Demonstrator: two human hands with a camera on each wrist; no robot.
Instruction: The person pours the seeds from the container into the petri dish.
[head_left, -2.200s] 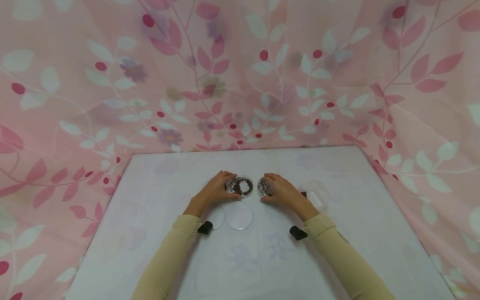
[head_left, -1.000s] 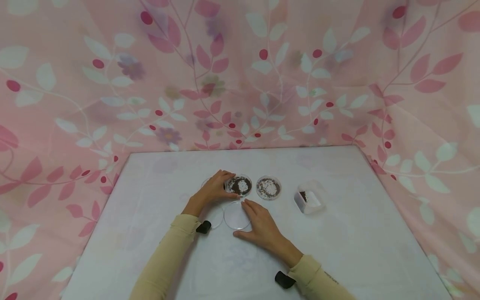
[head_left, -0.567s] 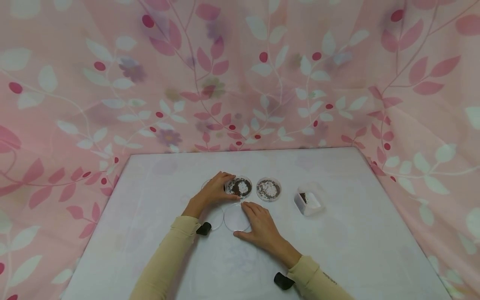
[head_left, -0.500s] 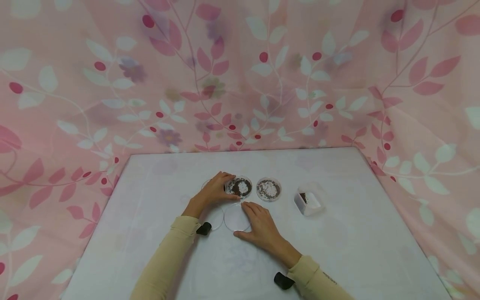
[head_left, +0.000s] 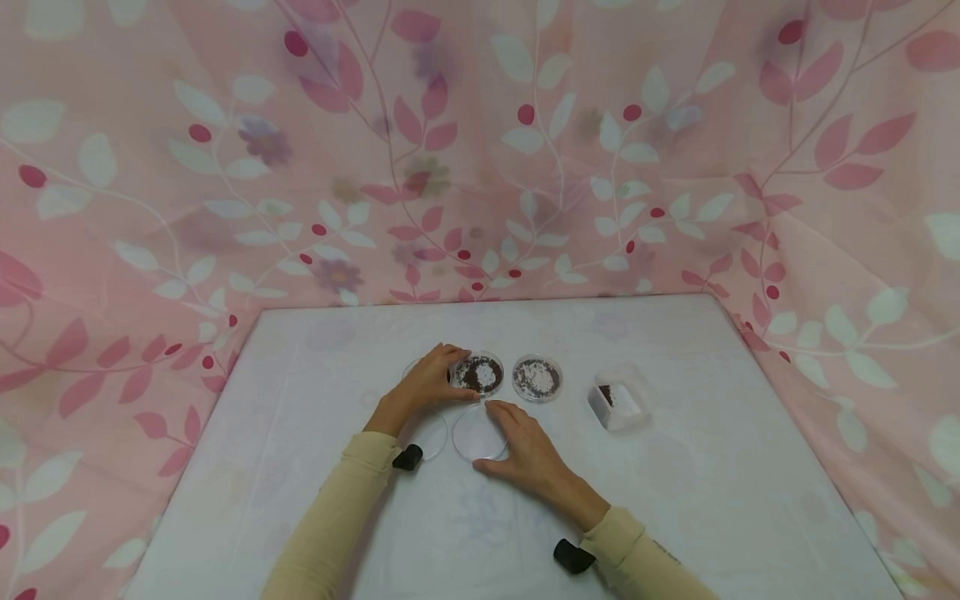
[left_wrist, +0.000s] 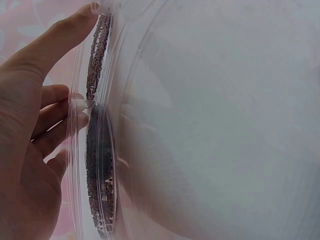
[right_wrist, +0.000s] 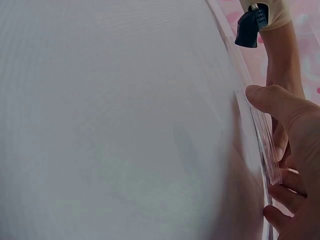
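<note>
In the head view, my left hand (head_left: pixel 427 379) holds the side of a petri dish (head_left: pixel 474 379) with dark granules in it, fingers at the far rim and thumb at the near one. The left wrist view shows the granules (left_wrist: pixel 102 165) edge-on through clear walls. Nearer to me, my right hand (head_left: pixel 525 450) grips a clear round petri dish lid (head_left: pixel 474 435) between thumb and fingers. That lid (right_wrist: pixel 264 137) appears edge-on in the right wrist view, near the table; whether it touches the surface I cannot tell. A second petri dish (head_left: pixel 537 377) with scattered granules stands to the right.
Another clear round lid or dish (head_left: pixel 433 437) lies beside the left wrist. A further clear rim (head_left: pixel 408 367) is mostly hidden behind the left hand. On the right stands a clear plastic box (head_left: pixel 618 404) with some dark granules. A patterned cloth (head_left: pixel 480 150) hangs behind the white table (head_left: pixel 697 483).
My right hand left the right-hand dish and came nearer to me, to the clear lid. Since half a second ago, hand and lid have shifted slightly right. The left hand has stayed put.
</note>
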